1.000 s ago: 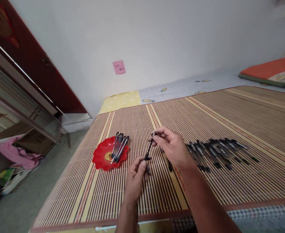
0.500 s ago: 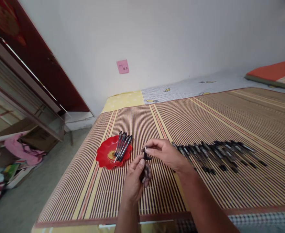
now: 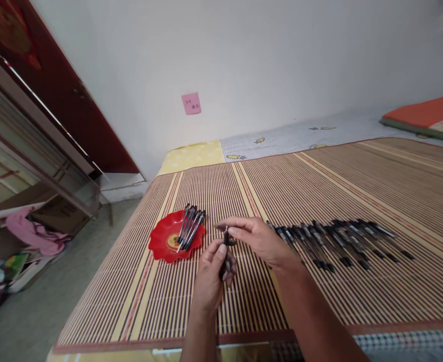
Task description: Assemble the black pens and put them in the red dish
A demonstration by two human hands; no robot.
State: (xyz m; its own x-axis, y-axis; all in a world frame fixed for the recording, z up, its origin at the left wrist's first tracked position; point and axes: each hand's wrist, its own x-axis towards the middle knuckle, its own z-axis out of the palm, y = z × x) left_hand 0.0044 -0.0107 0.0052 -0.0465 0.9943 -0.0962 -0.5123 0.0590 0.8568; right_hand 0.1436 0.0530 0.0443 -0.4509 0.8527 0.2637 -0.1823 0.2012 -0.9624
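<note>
My left hand (image 3: pixel 210 266) is closed around a black pen (image 3: pixel 226 239), its pale, narrow tip pointing up. Most of the barrel is hidden by my fingers. At the top of that pen is my right hand (image 3: pixel 257 239), thumb and straightened forefinger on either side of the tip in a loose pinch. Left of my hands is a red scalloped plate (image 3: pixel 160 227) with several black pens (image 3: pixel 191 227) leaning over its right rim. A long row of similar pens (image 3: pixel 327 241) lies to the right, partly behind my right forearm.
A striped bamboo mat (image 3: pixel 161 311) covers the bed under everything. Behind it rises a white wall with a pink note (image 3: pixel 191 103). An orange folded cloth (image 3: pixel 425 109) lies at the far right. Left of the bed are a cardboard box (image 3: pixel 60 220) and pink cloth (image 3: pixel 28 229).
My right forefinger has straightened and slid leftward across the pen's tip, while the thumb has shifted slightly right. The left hand keeps its hold. Plate and loose pens stay in place.
</note>
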